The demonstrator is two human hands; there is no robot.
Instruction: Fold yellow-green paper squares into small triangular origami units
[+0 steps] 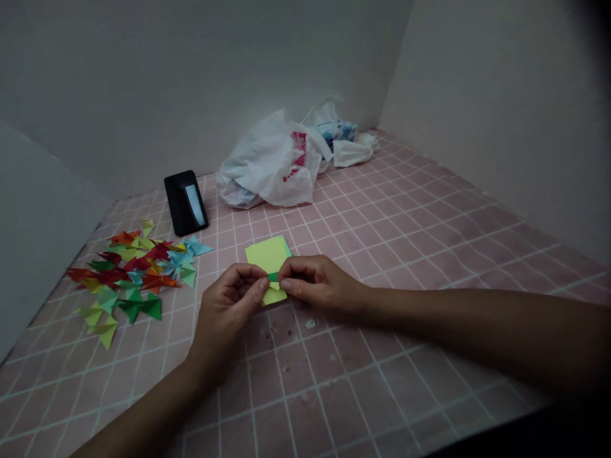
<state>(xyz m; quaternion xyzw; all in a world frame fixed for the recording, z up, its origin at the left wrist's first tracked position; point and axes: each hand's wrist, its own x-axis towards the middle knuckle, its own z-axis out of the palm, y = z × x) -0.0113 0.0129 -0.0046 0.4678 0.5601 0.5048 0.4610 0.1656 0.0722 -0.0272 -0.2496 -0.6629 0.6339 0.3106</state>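
My left hand (229,305) and my right hand (317,283) meet over the pink tiled floor (382,254), both pinching a small green folded paper (273,277) between thumbs and fingers. Just behind and under the hands lies a small stack of yellow-green paper squares (267,254). Most of the green piece is hidden by my fingertips.
A pile of several folded paper pieces in red, green, yellow, blue and orange (128,273) lies at the left. A black phone (186,202) leans near the wall. White plastic bags (277,162) sit in the far corner by the grey walls.
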